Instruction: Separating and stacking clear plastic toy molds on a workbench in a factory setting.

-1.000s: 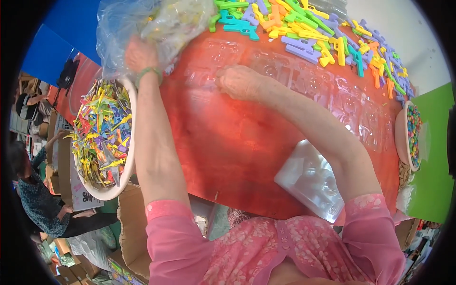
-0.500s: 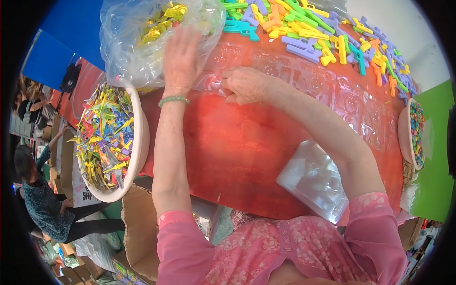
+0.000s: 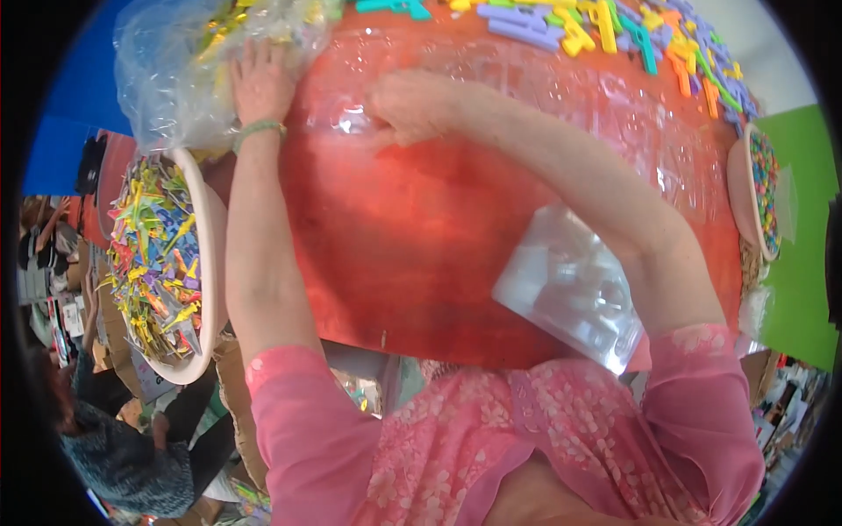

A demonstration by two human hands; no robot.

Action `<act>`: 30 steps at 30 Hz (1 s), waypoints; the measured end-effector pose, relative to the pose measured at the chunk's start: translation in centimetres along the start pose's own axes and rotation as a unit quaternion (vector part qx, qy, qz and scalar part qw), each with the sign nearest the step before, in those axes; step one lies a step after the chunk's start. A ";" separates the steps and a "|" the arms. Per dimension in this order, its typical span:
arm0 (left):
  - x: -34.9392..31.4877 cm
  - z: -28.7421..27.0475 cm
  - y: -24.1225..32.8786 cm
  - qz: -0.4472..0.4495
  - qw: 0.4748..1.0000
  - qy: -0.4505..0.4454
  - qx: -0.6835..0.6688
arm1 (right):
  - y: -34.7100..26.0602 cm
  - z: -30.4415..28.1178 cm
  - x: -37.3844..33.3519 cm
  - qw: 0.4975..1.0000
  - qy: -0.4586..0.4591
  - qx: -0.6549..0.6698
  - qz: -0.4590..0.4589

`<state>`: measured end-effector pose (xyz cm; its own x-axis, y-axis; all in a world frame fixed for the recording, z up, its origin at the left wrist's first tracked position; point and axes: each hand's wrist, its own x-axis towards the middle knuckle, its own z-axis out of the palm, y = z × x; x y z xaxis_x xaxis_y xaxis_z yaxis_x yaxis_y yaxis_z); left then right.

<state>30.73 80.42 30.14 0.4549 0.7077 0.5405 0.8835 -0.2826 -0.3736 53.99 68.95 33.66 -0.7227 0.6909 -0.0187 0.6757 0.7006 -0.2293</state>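
Observation:
My left hand, with its fingers spread, lies at the side of a clear plastic bag holding shiny gold pieces. A green bangle circles that wrist. My right hand is closed, its fingers curled down over the clear moulded plastic trays at the far side of the table. Whatever its fingertips may hold is hidden and slightly blurred. The trays run in a row to the right, beneath my right forearm.
Toy guns in several colours are heaped at the far edge. A white basin of small colourful pieces stands left; another basin of coloured beads stands right. A stack of clear trays lies on the red table. A person is at lower left.
The view has shifted, so the table things appear higher and further left. My left hand's fingers are now spread at the bag's side. My right hand stays curled over the trays.

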 end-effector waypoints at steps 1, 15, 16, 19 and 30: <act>-0.4 0.1 -0.4 0.011 0.999 -0.007 0.029 | -0.2 -0.3 0.1 1.000 -0.003 0.011 0.003; -3.5 -12.3 7.9 -0.056 0.933 -0.032 -0.353 | -5.9 -9.6 -13.8 0.996 0.021 0.017 0.082; -4.6 -15.6 9.8 -0.091 0.885 -0.074 -0.450 | -6.0 -9.4 -17.1 0.989 0.117 0.064 0.068; -9.8 -22.3 12.7 -0.164 0.743 -0.251 -0.599 | -7.8 -8.1 -24.4 0.951 0.203 0.151 0.176; -18.7 -27.4 19.6 -0.172 0.399 -0.290 -0.853 | -13.6 -1.1 -34.3 0.870 0.232 0.237 0.364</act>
<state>42.56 43.86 33.39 0.6087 0.7856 -0.1112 -0.1018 0.2163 0.9710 69.76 35.90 38.47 0.0825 0.9956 0.0435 0.7145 -0.0287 -0.6990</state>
